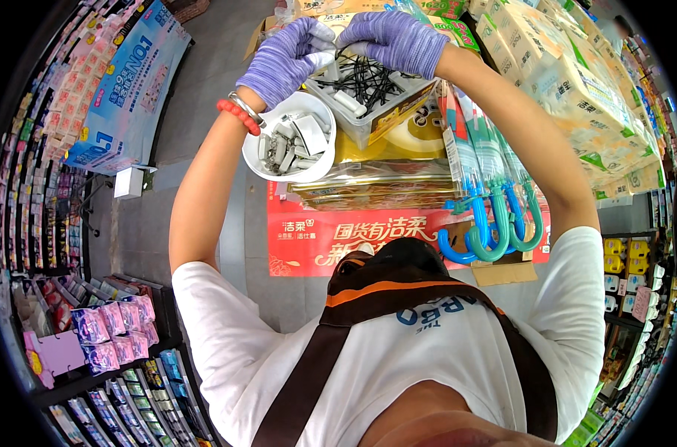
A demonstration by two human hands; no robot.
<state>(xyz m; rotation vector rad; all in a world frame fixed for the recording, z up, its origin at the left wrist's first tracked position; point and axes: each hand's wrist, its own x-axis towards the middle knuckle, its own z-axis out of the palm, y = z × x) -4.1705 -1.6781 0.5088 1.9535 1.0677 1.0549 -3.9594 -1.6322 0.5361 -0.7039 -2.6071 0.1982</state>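
Note:
Both hands wear purple striped gloves with pale fingertips. My left hand (288, 61) is closed above the white bowl, its fingers bent inward; what it grips is hidden. Opposite it, my right hand (398, 41) pinches a thin black cord (341, 54), and the fingertips of the two hands nearly meet. Beneath them stands a clear plastic tub (362, 132) with a tangle of black cords (364, 78) and a few white cylindrical pieces (349, 103). The white bowl (259, 165) next to it holds several small white and grey pieces (285, 154) and a larger white block (309, 134).
Tub and bowl rest on stacked gold packs (383, 195) above a red printed carton (308, 242). Umbrellas with blue and green hooked handles (495, 223) hang at the right. Tissue packs (577, 97) pile up beyond my right arm. Store shelves and a blue display (133, 86) stand left.

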